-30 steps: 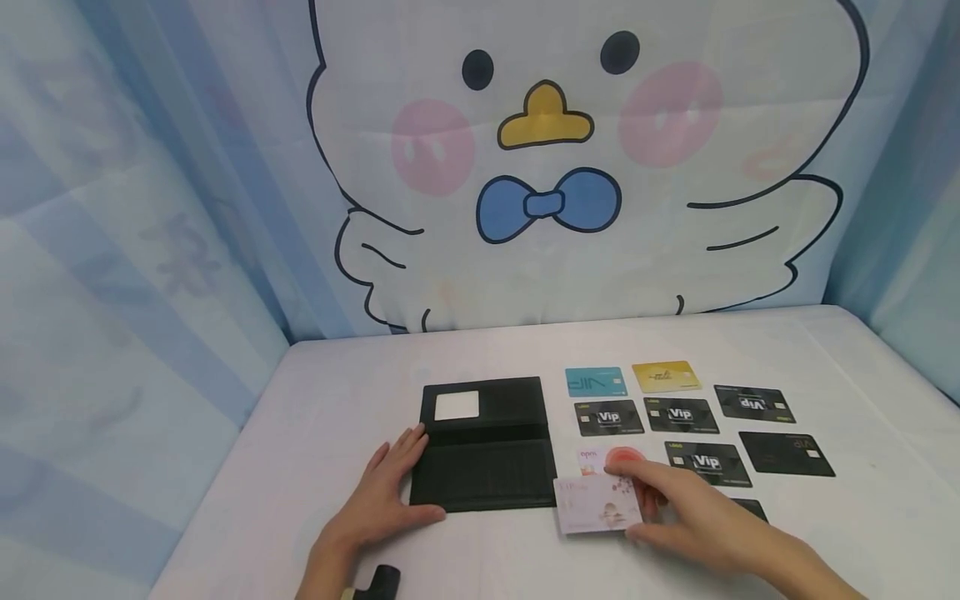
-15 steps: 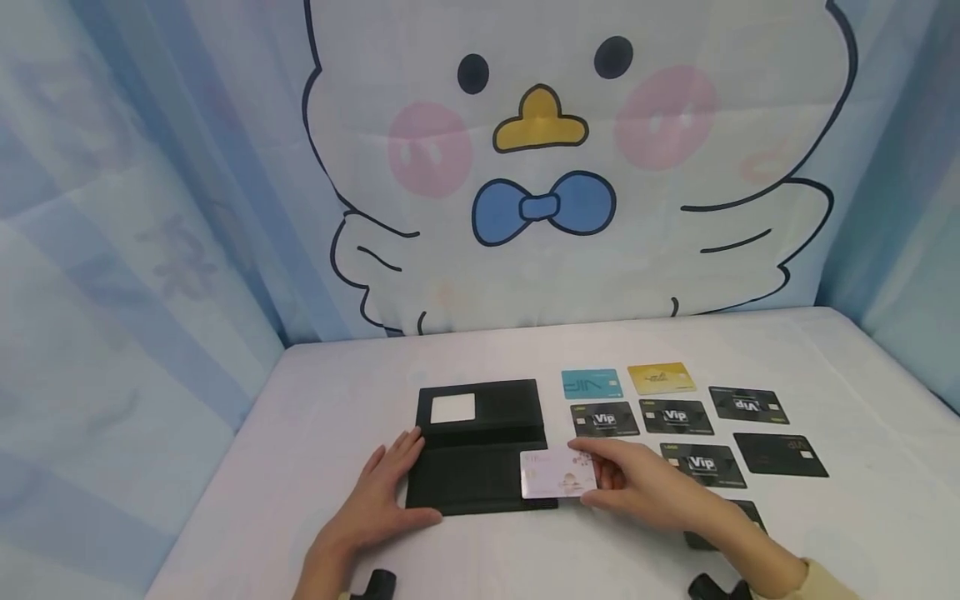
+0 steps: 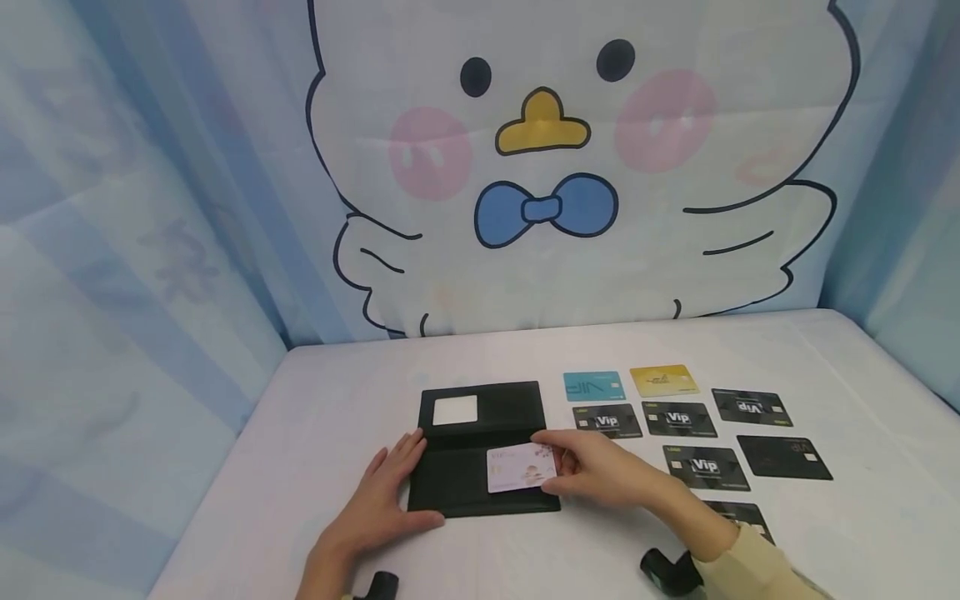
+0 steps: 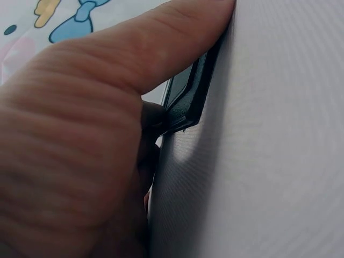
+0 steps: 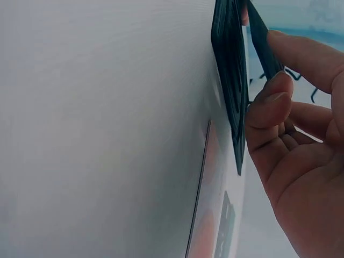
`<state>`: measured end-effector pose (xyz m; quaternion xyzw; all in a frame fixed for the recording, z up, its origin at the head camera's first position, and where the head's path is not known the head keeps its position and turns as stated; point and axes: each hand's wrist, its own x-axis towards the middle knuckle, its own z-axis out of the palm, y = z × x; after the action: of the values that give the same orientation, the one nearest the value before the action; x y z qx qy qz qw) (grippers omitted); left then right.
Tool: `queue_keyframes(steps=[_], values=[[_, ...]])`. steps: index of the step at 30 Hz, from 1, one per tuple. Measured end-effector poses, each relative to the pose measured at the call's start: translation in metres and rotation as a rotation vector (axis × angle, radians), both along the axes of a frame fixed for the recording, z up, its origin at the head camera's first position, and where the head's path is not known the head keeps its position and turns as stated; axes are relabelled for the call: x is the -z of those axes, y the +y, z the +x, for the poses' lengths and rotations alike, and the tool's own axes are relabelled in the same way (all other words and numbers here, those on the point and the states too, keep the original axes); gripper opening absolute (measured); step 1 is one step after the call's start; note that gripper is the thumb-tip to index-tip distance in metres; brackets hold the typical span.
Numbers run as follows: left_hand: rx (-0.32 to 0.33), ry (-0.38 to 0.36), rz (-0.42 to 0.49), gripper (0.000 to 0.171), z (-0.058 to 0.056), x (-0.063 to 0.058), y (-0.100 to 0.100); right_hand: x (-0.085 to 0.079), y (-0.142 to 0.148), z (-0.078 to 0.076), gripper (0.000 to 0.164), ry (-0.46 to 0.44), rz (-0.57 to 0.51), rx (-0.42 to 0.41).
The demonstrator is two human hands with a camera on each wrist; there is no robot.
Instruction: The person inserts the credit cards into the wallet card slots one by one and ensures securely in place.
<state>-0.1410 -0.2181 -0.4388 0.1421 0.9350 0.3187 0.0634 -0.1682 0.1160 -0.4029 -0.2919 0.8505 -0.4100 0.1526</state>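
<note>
A black bifold card wallet lies unfolded on the white table, with a white rectangle on its far flap. My left hand rests at its left side, fingers extended along the edge and thumb by the near corner. In the left wrist view, that thumb stretches past the wallet's corner. Between thumb and fingertips, my right hand pinches the right end of a pale pink card over the near flap. The right wrist view has this card raised above the wallet, at a slant.
Right of the wallet, flat cards are laid out: a teal card, a gold card and several black cards, one beside my right wrist. A pink-red card lies below my right hand in the right wrist view. A printed curtain stands behind the table.
My right hand has carried the pink card leftward, from the wallet's near right corner to over its near flap. The left hand has stayed in place at the wallet's left edge.
</note>
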Motion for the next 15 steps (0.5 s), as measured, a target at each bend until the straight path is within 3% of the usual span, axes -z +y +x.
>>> queue_keyframes(steps=[15], values=[[-0.007,0.036,0.005,0.1,0.001,0.0,0.001,-0.004,-0.016,-0.004,0.057,-0.046,0.057,-0.017]])
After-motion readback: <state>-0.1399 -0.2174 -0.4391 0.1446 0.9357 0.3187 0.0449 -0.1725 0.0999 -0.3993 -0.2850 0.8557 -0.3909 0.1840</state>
